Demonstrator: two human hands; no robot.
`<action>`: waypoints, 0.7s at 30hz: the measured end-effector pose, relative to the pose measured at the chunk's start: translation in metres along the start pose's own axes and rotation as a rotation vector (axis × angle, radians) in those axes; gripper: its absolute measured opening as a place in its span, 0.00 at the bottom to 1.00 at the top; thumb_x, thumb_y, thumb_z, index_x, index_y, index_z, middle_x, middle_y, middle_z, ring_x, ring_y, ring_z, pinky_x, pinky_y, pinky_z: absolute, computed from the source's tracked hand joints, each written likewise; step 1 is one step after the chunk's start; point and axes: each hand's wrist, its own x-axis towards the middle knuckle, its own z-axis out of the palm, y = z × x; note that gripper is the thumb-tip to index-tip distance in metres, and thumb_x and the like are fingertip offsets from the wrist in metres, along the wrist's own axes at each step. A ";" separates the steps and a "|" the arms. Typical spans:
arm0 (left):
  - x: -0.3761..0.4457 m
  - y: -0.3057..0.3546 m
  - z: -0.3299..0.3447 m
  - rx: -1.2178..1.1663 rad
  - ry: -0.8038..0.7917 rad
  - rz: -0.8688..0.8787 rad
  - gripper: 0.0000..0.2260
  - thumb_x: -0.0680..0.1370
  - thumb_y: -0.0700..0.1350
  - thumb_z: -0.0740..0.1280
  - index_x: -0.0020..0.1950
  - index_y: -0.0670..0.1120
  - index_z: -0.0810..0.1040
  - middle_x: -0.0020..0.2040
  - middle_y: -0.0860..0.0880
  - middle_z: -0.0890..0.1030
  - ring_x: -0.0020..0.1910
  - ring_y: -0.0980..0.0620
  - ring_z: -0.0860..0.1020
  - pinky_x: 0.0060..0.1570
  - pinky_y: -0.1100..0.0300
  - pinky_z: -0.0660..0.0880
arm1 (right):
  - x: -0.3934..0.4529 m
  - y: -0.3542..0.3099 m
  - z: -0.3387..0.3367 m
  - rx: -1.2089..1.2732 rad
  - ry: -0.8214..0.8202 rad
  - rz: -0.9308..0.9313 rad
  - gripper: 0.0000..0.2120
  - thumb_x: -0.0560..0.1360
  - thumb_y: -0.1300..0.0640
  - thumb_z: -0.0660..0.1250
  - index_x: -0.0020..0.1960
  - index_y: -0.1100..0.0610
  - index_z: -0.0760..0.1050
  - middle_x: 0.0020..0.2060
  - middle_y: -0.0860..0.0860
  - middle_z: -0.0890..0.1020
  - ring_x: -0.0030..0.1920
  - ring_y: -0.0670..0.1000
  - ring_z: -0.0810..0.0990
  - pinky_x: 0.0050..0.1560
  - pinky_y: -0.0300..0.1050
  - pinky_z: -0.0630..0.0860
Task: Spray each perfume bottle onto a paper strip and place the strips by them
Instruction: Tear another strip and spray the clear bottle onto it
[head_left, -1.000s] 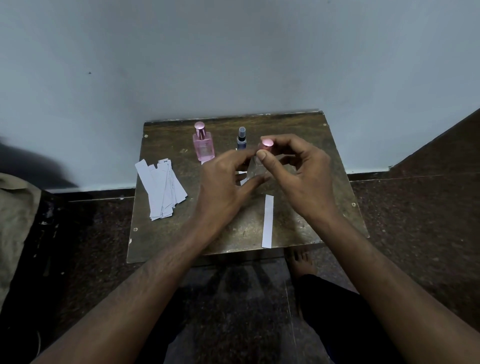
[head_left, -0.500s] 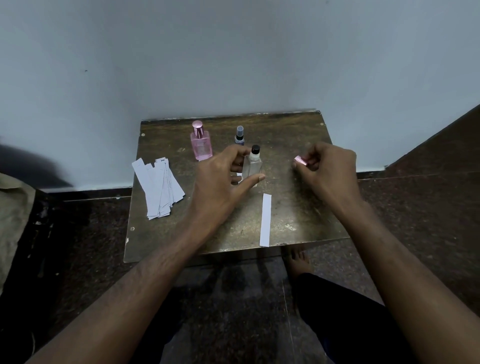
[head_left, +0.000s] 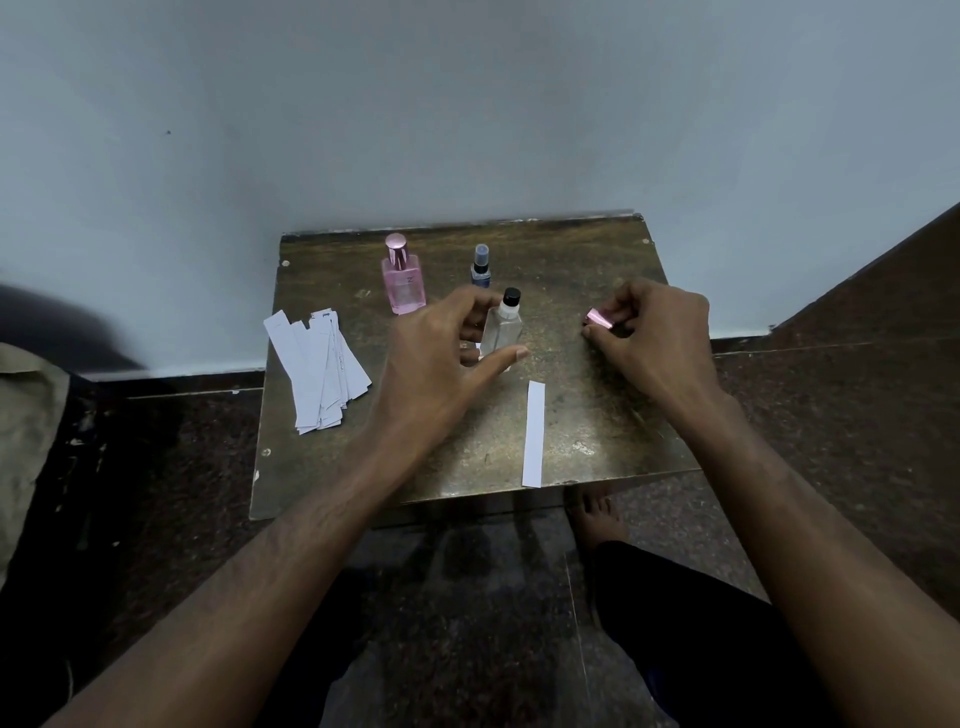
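Three perfume bottles stand on a small brown table (head_left: 613, 415). The pink bottle (head_left: 403, 278) with a pink cap is at the back left, and a small blue bottle (head_left: 481, 266) stands to its right. In front of them is a clear bottle (head_left: 501, 330) with its black spray head bare; my left hand (head_left: 447, 358) curls around it, thumb and fingers on its sides. To the right, low over the table, my right hand (head_left: 654, 338) pinches the pink cap (head_left: 600, 318). A single white paper strip (head_left: 534, 434) lies near the front edge.
A fanned pile of several white paper strips (head_left: 317, 371) lies on the table's left side, partly over the edge. A grey wall rises just behind the table. Dark floor surrounds it, with my bare foot (head_left: 597, 517) below the front edge and beige cloth (head_left: 26, 426) at far left.
My right hand pulled the pink cap off the clear bottle and carried it to the right. My left hand stayed on the bottle, which now shows its black spray head.
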 end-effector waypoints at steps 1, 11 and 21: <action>0.000 0.000 0.000 0.002 0.000 0.001 0.22 0.73 0.50 0.82 0.64 0.46 0.82 0.51 0.61 0.81 0.48 0.74 0.79 0.46 0.73 0.80 | 0.000 0.000 0.000 -0.003 -0.002 -0.002 0.10 0.71 0.51 0.81 0.48 0.54 0.84 0.40 0.46 0.86 0.40 0.45 0.83 0.48 0.42 0.79; 0.001 -0.003 0.001 0.012 0.010 0.014 0.22 0.73 0.49 0.82 0.64 0.45 0.82 0.51 0.60 0.81 0.48 0.77 0.78 0.45 0.77 0.78 | 0.000 -0.004 -0.004 -0.035 -0.034 0.004 0.13 0.69 0.50 0.82 0.49 0.54 0.84 0.40 0.46 0.85 0.42 0.47 0.83 0.46 0.40 0.74; 0.000 0.000 0.000 0.004 0.004 0.003 0.23 0.73 0.49 0.83 0.64 0.45 0.82 0.48 0.65 0.78 0.48 0.78 0.78 0.43 0.79 0.76 | -0.006 -0.018 -0.016 0.022 0.123 -0.150 0.18 0.73 0.43 0.79 0.54 0.55 0.83 0.47 0.46 0.85 0.45 0.46 0.81 0.47 0.38 0.73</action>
